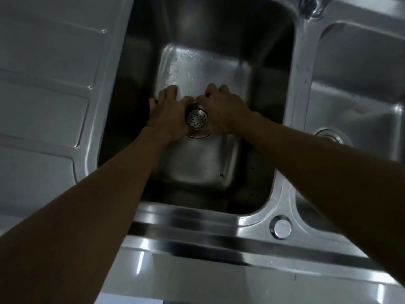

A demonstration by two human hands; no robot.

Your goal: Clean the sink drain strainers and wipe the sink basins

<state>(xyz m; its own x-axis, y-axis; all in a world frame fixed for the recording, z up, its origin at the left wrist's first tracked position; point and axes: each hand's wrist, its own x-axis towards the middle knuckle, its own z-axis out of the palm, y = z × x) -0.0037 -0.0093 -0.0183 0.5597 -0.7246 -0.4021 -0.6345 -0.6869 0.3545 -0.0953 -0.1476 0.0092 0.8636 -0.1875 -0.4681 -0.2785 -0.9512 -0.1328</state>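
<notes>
Job looks early.
- Strainer (196, 118) out of drain hole (198, 135), held just above it in left basin (219, 29), holey bottom facing camera.
- Right hand (221, 110): fingers curled round strainer.
- Left hand (168, 115): fingers spread, thumb side pushed against strainer.
- Still to do, I think: clean strainer, then right basin (350, 95) drain (326, 133), then wipe both basins.
- Water drops (175, 69) far, dark speck (221, 175) near.
- No cloth in sight.
- Right arm hides part of right basin drain.

On my feed the faucet base (313, 7) at 1 o'clock is cut by the top edge, and the right basin (361, 84) by the 3 o'clock edge. My left hand (168, 115) and right hand (223, 110) hide the walls of the strainer (196, 117). I can't identify the dark speck (221, 175) at 5 o'clock.
</notes>
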